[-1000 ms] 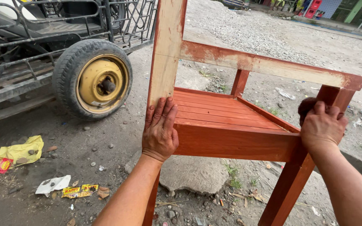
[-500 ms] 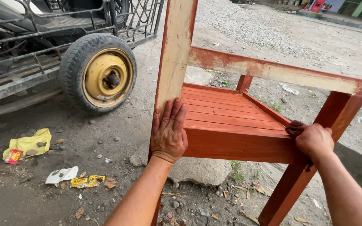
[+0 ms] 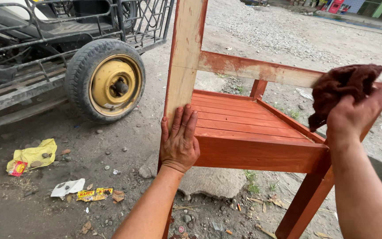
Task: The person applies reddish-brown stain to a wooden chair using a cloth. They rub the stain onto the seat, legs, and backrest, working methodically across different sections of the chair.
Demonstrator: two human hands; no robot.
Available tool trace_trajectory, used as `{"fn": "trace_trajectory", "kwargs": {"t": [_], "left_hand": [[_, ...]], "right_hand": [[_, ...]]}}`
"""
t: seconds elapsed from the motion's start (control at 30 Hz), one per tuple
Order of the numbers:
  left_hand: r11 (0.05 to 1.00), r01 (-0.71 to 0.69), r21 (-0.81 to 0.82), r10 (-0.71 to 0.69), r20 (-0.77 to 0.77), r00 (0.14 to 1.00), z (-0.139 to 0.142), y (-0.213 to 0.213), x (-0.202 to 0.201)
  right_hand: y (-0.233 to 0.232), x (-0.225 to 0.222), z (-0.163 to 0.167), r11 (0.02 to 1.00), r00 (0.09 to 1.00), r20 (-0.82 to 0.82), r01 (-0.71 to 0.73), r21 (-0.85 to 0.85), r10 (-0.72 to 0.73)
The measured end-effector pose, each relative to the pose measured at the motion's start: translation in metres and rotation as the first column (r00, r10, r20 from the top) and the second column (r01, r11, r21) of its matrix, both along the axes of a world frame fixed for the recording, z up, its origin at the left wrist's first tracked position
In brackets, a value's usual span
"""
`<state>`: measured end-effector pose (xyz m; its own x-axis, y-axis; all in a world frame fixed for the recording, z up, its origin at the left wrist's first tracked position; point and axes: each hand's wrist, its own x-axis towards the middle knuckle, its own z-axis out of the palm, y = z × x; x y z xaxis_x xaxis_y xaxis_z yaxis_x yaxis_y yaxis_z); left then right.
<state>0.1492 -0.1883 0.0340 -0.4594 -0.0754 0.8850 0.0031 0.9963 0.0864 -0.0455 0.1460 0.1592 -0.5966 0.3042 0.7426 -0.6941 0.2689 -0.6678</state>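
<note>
A wooden chair [image 3: 248,132] with a red-brown stained slatted seat stands on the dirt ground in front of me. One tall upright post [image 3: 185,53] is pale, with stain only along its edges. My left hand [image 3: 178,141] lies flat against the base of that post, at the seat's near corner. My right hand [image 3: 348,115] is raised beside the right front post and grips a dark red-brown rag [image 3: 339,88] over the stained cross rail [image 3: 257,68].
A parked vehicle with a metal frame and a yellow-rimmed wheel [image 3: 107,82] stands at the left. Litter lies on the ground: a yellow wrapper [image 3: 32,156] and small packets [image 3: 85,192]. A flat stone [image 3: 208,181] sits under the chair. Gravel stretches beyond.
My right hand has lifted from the right front post and now holds the rag up near the rail's end. The view has moved closer. My left hand stays on the post.
</note>
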Motion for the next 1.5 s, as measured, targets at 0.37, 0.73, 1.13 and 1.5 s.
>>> {"fn": "trace_trajectory", "kwargs": {"t": [0.37,0.73,1.13,1.5], "left_hand": [[0.996,-0.077,0.040,0.077,0.015,0.997,0.004,0.005,0.004],[0.985,-0.171,0.007,0.169,0.113,0.979,0.008,0.006,0.001],[0.991,-0.135,0.018,0.134,0.052,0.990,0.006,0.004,-0.002],[0.991,-0.131,0.022,0.130,0.069,0.989,0.004,0.004,-0.003]], "right_hand": [[-0.096,0.011,-0.006,0.949,0.961,-0.177,0.247,0.195,-0.214],[-0.233,0.104,0.021,0.902,0.890,-0.447,0.120,0.416,0.088],[-0.026,-0.028,-0.021,0.843,0.899,-0.230,0.432,0.321,-0.373],[0.013,-0.053,-0.004,0.966,0.984,0.140,0.142,-0.215,-0.114]]}}
